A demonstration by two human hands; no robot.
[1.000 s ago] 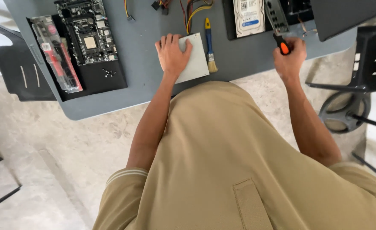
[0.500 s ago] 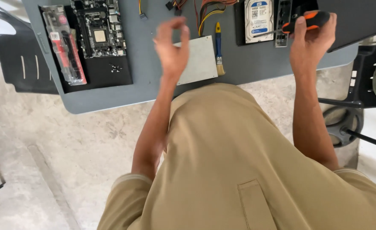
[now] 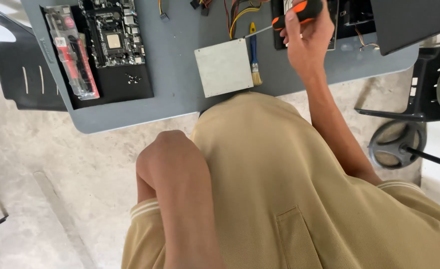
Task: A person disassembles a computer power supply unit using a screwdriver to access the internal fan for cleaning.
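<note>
Screwdriver, orange-and-black handle, sits at the far right of the grey table, clasped in our right hand. Its shaft runs leftward and slightly down, tip above the square grey plate, beside the small brush. Left hand is out of view, arm folded back; state cannot be told.

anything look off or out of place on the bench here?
Little stands out. Small loose screws lie scattered on the black mat below the motherboard. The grey metal plate sits slightly askew to the table edge. The right hand grips an orange-handled screwdriver; the left hand is out of view.
</note>
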